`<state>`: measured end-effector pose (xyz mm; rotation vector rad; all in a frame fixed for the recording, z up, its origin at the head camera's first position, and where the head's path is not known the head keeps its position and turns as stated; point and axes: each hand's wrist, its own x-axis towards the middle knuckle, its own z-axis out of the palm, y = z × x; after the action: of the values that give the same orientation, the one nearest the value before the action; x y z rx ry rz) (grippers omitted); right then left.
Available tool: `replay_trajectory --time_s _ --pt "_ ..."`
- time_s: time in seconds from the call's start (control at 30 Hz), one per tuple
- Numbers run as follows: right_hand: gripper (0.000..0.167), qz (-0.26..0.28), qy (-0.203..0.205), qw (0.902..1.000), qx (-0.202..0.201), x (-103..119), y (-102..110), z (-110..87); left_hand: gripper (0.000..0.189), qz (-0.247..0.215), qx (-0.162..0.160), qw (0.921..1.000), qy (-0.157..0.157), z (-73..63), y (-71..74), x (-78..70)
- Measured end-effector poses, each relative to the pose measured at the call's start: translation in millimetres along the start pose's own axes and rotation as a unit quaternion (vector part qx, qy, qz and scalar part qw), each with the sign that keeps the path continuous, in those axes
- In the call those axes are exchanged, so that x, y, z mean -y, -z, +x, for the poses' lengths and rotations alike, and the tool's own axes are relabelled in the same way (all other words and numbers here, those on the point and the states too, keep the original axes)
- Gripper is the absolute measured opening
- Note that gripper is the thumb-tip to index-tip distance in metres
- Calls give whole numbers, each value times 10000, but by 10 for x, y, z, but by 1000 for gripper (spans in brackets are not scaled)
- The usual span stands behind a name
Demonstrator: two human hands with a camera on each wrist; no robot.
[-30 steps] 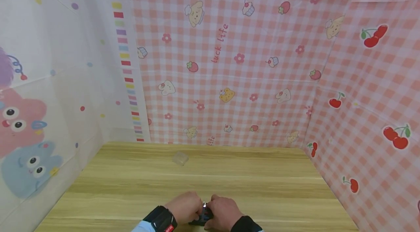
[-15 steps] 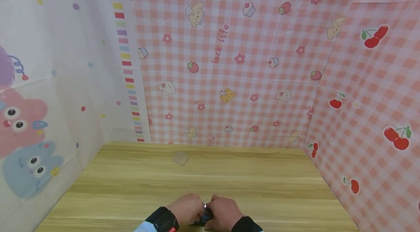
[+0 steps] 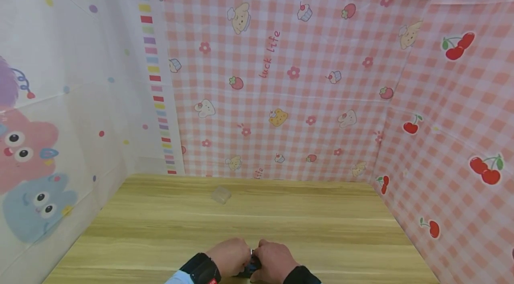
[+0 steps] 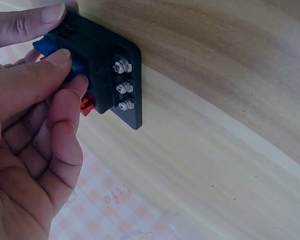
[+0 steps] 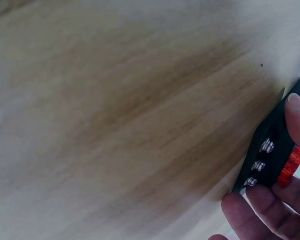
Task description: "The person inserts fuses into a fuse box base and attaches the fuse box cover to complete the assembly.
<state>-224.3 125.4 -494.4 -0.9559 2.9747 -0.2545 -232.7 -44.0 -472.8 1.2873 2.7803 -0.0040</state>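
A black fuse block (image 4: 101, 57) with a row of silver terminal screws (image 4: 123, 87) lies at the table's near side, between both hands. My right hand (image 3: 275, 261) holds it by its edges, with the thumb on one side and fingertips by the screws in the right wrist view. Between thumb and index finger, my left hand (image 3: 230, 257) pinches a blue blade fuse (image 4: 76, 68), which its fingertips partly hide. Another blue piece (image 4: 44, 46) shows beside it, and a red blade fuse (image 4: 87, 105) sits in the block below the fingers.
A small clear plastic box (image 3: 221, 194) lies toward the back left of the wood-grain table (image 3: 313, 212). Patterned cloth (image 3: 277, 74) hangs along the back and both sides.
The left hand has shifted slightly to the right, toward the right hand. The right hand stays on the fuse block, almost unmoved.
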Motion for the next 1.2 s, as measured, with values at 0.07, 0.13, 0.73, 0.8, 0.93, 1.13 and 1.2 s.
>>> replay_trajectory --time_s 0.07,0.13,0.73,0.8,0.93,1.13,1.2 --pt "33 -4 -6 10000 15 1 0 1 19 64 7 10000 -11 9 -3 -7" --pt "33 -20 -3 10000 30 1 0 3 21 46 23 10000 6 17 -9 -7" --pt "29 30 -27 9999 130 10 1 14 23 -33 -107 9999 -57 27 -10 -29" --pt "30 76 -60 9998 156 16 5 14 23 -1 -156 9998 -99 17 -33 -15" --pt "30 26 -45 9999 132 24 9 14 20 -7 -200 9997 -146 -15 -58 8" --pt "31 -27 -24 9999 161 12 10 26 17 167 -294 9992 -205 -18 -41 -6" --pt "31 -48 -9 9998 179 4 9 31 16 212 -261 9993 -185 -7 -32 -20"
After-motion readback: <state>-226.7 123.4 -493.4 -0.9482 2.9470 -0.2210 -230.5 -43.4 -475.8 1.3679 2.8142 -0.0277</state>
